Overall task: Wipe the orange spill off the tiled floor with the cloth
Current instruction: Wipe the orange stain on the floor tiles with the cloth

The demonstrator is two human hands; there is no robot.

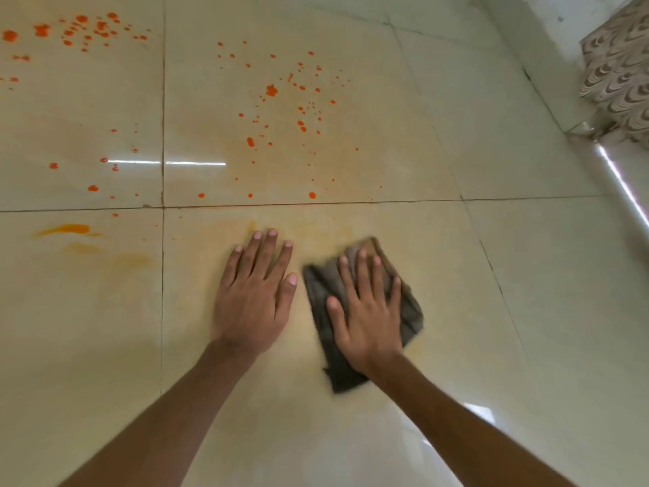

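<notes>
A dark grey cloth (407, 311) lies flat on the glossy beige tiled floor (526, 275). My right hand (365, 311) presses down on the cloth with straight, spread fingers. My left hand (254, 293) rests flat on the bare tile just left of the cloth, fingers straight. Orange droplets (272, 90) are scattered over the tiles ahead of both hands, with more orange drops (80, 29) at the far left. A smeared orange streak (66, 229) sits on the near left tile, and faint orange haze surrounds the hands.
A white wall base (533, 58) runs along the far right. A brown patterned fabric piece (621, 75) stands in the far right corner. Dark grout lines cross the floor in front of my hands.
</notes>
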